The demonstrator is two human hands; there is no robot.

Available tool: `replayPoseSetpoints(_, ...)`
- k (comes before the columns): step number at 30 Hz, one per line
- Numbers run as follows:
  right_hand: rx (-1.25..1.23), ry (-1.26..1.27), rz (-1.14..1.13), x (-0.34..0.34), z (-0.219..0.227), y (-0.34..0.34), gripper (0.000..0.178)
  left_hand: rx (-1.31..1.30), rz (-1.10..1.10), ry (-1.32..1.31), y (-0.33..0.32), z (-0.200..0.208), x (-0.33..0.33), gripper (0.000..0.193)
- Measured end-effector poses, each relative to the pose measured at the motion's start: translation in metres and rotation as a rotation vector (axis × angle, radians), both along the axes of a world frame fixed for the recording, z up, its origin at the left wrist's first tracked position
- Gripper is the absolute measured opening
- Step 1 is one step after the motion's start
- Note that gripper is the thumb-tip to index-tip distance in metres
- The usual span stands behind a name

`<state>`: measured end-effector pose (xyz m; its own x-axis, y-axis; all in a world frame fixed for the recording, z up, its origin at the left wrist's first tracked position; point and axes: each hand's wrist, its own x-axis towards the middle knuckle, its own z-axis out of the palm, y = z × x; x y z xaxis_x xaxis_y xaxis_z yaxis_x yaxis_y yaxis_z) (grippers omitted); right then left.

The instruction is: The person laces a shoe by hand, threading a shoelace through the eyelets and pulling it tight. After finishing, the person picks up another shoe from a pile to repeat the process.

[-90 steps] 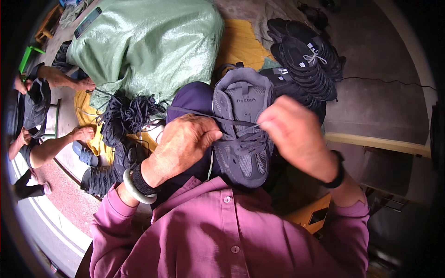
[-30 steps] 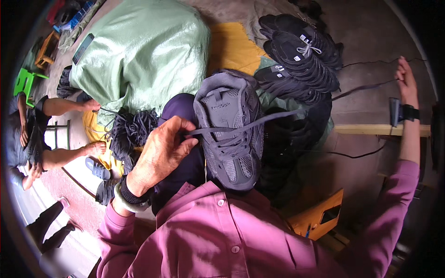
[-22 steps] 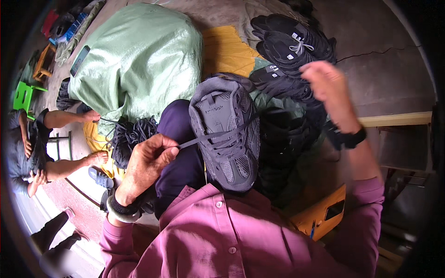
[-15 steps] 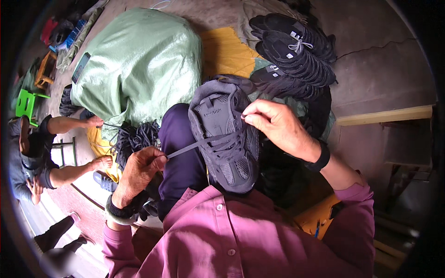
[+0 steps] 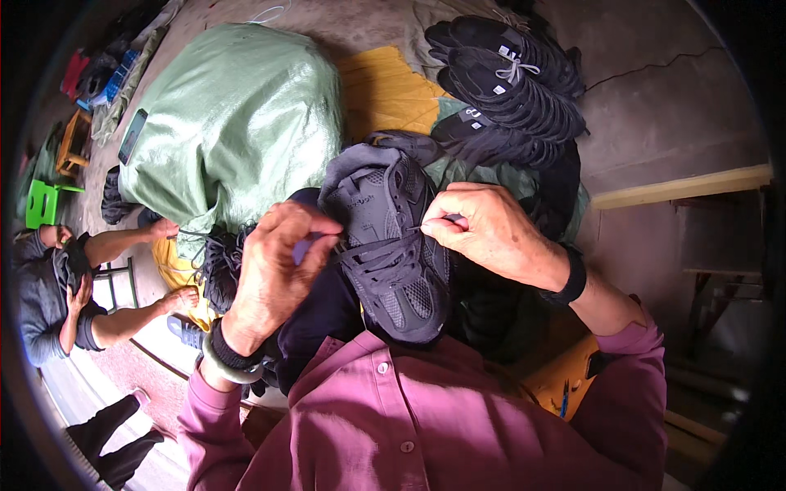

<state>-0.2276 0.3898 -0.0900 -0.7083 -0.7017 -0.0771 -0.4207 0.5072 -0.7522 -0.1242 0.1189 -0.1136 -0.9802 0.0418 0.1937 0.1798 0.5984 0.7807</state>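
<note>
A dark grey sneaker [image 5: 401, 286] rests on my lap, its toe pointing toward me and its opening away. A flat dark shoelace [image 5: 381, 255] crosses its tongue and runs through the lower eyelets. My left hand [image 5: 282, 266] is closed at the left eyelet edge, thumb and forefinger pinched on the lace, though its tip is mostly hidden. At the right eyelet edge, my right hand [image 5: 495, 233] pinches the lace between thumb and forefinger. Both hands touch or nearly touch the shoe's sides.
A pale green woven sack [image 5: 237, 114] bulges ahead on the left, a phone [image 5: 133, 136] on it. Dark shoes [image 5: 508, 90] are stacked at the far right. A bundle of dark laces [image 5: 219, 266] lies left of my knee. Another person [image 5: 61, 286] sits at the left.
My left hand has moved right and up from beside my knee to the shoe's left edge; the lace stretched toward it no longer shows. My right hand has shifted slightly down along the eyelets.
</note>
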Motion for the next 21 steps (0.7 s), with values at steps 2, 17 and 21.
replayPoseSetpoints(2,0.044,0.071,-0.011,0.002,0.001,-0.003,0.014,-0.048,-0.062,0.083,0.011,-0.001,-0.01,0.019)
replayPoseSetpoints(17,0.013,0.297,0.071,0.008,-0.002,-0.005,0.013,-0.137,-0.021,0.206,0.057,-0.02,-0.03,0.019)
replayPoseSetpoints(21,-0.003,0.287,0.041,0.008,-0.006,-0.007,0.014,-0.095,-0.02,0.2,0.057,-0.025,-0.032,0.017)
